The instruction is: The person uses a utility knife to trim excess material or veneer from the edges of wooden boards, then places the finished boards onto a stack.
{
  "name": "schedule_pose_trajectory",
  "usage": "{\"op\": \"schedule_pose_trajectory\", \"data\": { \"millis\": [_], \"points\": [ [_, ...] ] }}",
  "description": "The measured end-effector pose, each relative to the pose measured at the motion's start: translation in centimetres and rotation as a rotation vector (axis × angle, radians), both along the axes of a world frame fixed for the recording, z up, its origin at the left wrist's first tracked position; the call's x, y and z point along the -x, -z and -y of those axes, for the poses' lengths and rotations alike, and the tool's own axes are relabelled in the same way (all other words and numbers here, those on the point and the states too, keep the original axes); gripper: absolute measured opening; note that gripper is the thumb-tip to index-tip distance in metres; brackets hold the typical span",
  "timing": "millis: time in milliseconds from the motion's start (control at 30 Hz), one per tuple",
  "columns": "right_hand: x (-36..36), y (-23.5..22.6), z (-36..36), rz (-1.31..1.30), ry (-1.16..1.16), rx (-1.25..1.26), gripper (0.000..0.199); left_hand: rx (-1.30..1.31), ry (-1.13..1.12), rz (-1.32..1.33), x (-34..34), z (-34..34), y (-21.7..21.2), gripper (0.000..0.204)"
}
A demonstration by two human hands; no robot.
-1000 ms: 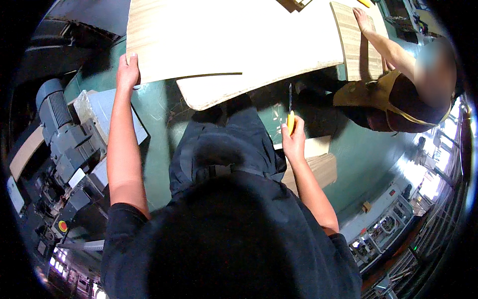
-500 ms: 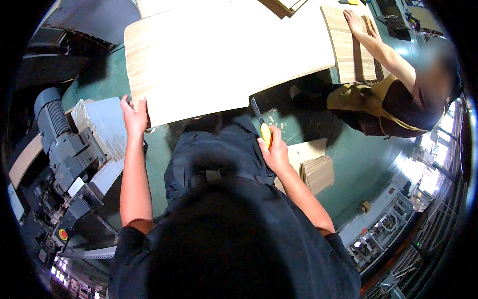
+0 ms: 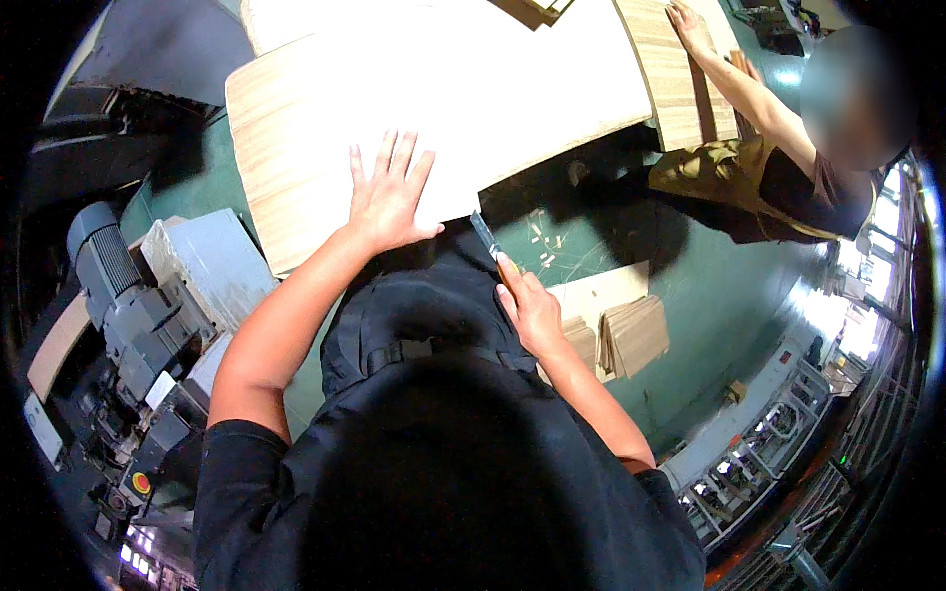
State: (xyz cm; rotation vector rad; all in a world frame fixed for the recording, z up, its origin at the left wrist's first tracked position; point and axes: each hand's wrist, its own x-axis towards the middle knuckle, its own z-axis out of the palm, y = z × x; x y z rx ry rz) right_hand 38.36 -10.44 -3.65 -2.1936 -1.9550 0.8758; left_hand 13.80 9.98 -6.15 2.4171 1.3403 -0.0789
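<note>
My left hand [image 3: 389, 202] lies flat with fingers spread on a large, pale wood sheet [image 3: 258, 148], close to its near edge. The middle of the sheet is washed out by bright light. In my right hand [image 3: 528, 307] is a utility knife [image 3: 486, 234] with a yellow handle, mostly covered by my fingers. Its blade points up and away, with the tip at the sheet's near edge, beside a notched corner right of my left hand. I cannot tell whether the tip touches the wood.
A co-worker [image 3: 788, 148] at the right leans over a wood board [image 3: 675, 84]. Stacked thin wood pieces [image 3: 634, 335] stand right of my right hand. Wood scraps [image 3: 537, 234] litter the green floor [image 3: 709, 295]. A machine with a grey motor [image 3: 103, 251] stands at my left.
My left hand has moved right from the sheet's left edge and now presses flat on top. My right hand has brought the knife slightly left, its blade at the sheet's near edge.
</note>
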Motion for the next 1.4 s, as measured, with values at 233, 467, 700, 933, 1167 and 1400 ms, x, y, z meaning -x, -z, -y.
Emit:
{"op": "schedule_pose_trajectory", "data": {
  "millis": [233, 467, 700, 933, 1167, 1400],
  "points": [
    [0.3, 0.0, 0.1, -0.012, -0.037, -0.012, 0.058, -0.008, -0.008, 0.001, -0.1, 0.1, 0.3, 0.119],
    [0.5, 1.0, 0.1, 0.037, 0.001, -0.027, 0.06, -0.021, -0.005, 0.008, 0.0, 0.1, 0.6, 0.116],
    [-1.1, 1.1, -2.3, 0.072, -0.09, -0.008, 0.059, -0.003, -0.022, 0.041, 0.0, 0.1, 0.3, 0.114],
    [-2.8, 1.0, -9.2, 0.085, -0.128, -0.108, 0.059, 0.024, -0.015, 0.04, 0.1, -0.1, 0.6, 0.111],
    [-3.1, 0.7, -5.0, -0.011, -0.096, -0.153, 0.056, -0.003, -0.005, 0.076, 0.4, 0.1, 0.8, 0.109],
    [-1.7, 0.3, -1.9, -0.015, -0.124, -0.055, 0.056, 0.014, 0.002, 0.06, 0.4, -0.2, 0.4, 0.11]
  ]
}}
